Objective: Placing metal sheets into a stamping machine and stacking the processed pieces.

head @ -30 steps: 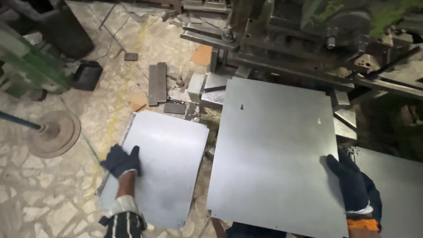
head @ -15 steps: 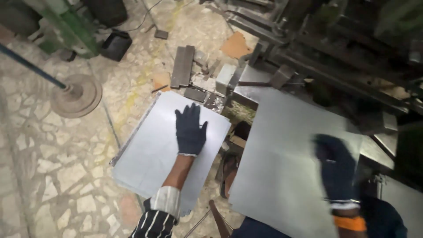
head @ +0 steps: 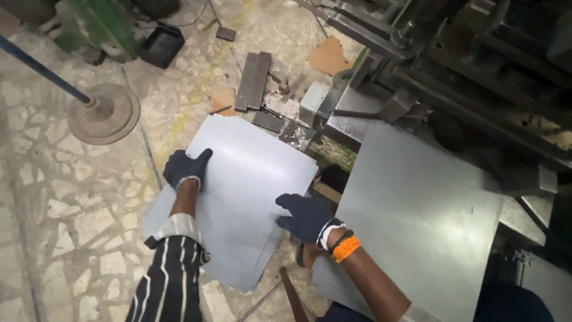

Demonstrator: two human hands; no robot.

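Observation:
A stack of thin grey metal sheets [head: 238,191] lies on the stone floor in the head view. My left hand [head: 185,168], in a dark glove, grips the left edge of the top sheet. My right hand [head: 307,217], also gloved, with an orange band at the wrist, holds the right edge of the same sheet. A larger grey metal sheet [head: 417,220] rests on the machine bed to the right, with neither hand on it.
A heavy dark press machine [head: 465,65] fills the top right. Flat metal bars [head: 253,80] and scraps lie beyond the stack. A round metal base with a blue pole [head: 104,113] stands at left, near a green machine [head: 98,24] and a black box [head: 162,45].
My right hand left the large sheet on the machine and moved left onto the floor stack's right edge. My left hand slid from the middle of the stack to its left edge.

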